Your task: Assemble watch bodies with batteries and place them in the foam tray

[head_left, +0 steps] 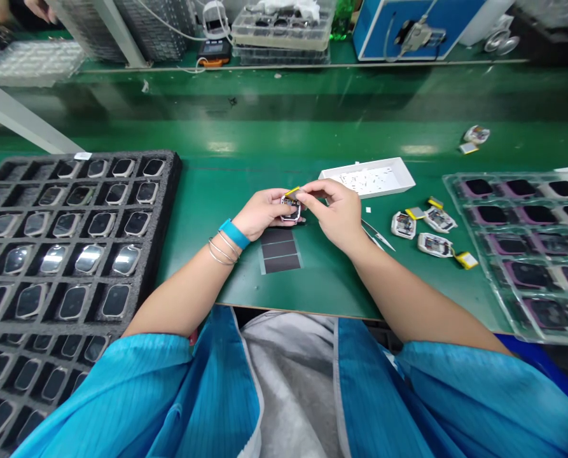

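My left hand (pixel 261 213) is closed around an opened smartwatch case (pixel 290 215), whose inner parts show. At its top edge, a small yellow-edged battery (pixel 292 191) stands tilted up, pinched between the fingertips of my right hand (pixel 334 207). Beneath the watch, a clear sheet with dark rectangular stickers (pixel 280 250) lies on the green table. A pair of tweezers (pixel 378 235) rests just right of my right hand. Farther right lie several opened watch cases (pixel 435 245) with batteries (pixel 465 259) attached.
A black foam tray (pixel 176 184) holding many watches stands at left. At right is a clear plastic tray (pixel 479 254) of watch faces. Behind my right hand sits a white box (pixel 398 175) with small pieces. A blue machine (pixel 379 32) stands on the rear shelf; another person's hand (pixel 42 9) shows top left.
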Available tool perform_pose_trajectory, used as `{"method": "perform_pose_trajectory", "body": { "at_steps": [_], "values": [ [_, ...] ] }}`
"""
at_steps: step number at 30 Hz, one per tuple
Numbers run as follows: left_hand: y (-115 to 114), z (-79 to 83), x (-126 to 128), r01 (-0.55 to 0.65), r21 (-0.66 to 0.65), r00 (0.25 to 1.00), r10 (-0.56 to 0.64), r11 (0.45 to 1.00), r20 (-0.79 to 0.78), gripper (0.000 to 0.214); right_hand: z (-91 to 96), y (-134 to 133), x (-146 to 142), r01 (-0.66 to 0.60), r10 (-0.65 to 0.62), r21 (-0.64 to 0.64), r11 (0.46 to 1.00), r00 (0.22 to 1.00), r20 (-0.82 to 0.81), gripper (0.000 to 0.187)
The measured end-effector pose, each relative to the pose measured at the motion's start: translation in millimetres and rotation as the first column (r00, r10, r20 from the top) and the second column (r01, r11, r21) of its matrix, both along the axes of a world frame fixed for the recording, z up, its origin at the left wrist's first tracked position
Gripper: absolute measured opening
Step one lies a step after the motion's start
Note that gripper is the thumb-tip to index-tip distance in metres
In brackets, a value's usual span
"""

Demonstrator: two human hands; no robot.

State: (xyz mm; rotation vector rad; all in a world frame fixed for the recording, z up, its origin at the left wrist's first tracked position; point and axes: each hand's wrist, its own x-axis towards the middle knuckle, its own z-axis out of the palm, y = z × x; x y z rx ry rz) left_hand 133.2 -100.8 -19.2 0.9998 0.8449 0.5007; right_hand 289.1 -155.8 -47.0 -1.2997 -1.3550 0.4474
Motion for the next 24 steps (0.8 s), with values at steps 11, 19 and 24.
{"method": "perform_pose_trajectory", "body": {
  "at_steps": [11,19,24],
  "values": [
    [-0.3,0.4,2.0,-0.110,-0.107,0.992,0.116,0.988,0.050,0.020,-3.4,-0.5,-2.2,-0.020,-0.099,0.255,0.967,0.891,0.444,0.012],
    [6.5,-4.9,-3.2,-0.095,-0.208,0.967,0.139,0.974,0.212,0.013,-6.2,3.1,7.0,-0.123,-0.048,0.217,0.968,0.760,0.648,0.018],
    [11.8,-14.6,-7.3,-0.051,-0.109,0.966,0.077,0.993,0.248,0.028,-6.9,2.5,11.1,-0.118,0.050,0.113,0.987,0.876,0.479,0.012]
  ]
}}
